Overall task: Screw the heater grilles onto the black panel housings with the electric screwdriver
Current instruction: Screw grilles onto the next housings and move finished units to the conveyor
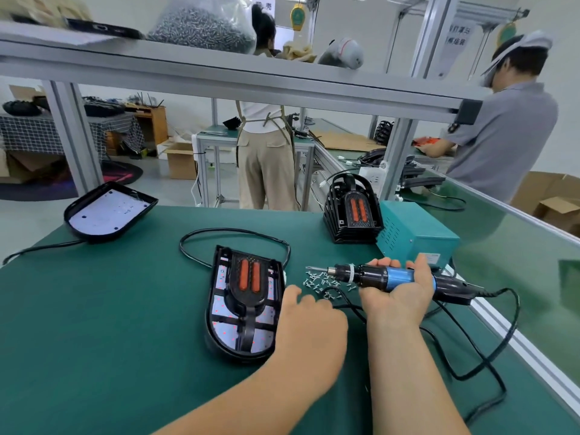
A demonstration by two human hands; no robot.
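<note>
Right grip is palm-up and clenched round the blue barrel of the electric screwdriver. The bit points off to that grip's left, its tip over the loose screws scattered on the green surface. Left grip lies knuckles-up just beside the right one, fingers reaching toward the near edge of the pile; whether it has a screw pinched I cannot tell, since the fingertips are tucked under. I read this as the loading step: a screw has to go on the bit before any driving. The heater grille (black frame, two orange bars) sits nested in the black panel housing, which lies flat immediately left of the left grip, its right rim close against that grip, touching or not I can't say. From the right grip the housing is further left, past the screws, and the bit lies level, not over any hole. Next, as I judge it, a screw goes onto the tip, then the driver tips upright and travels left over the grille's fixing points while the left grip steadies the housing. A second housing lies far left of both grips, and a stack of grilles stands beyond the right grip.
</note>
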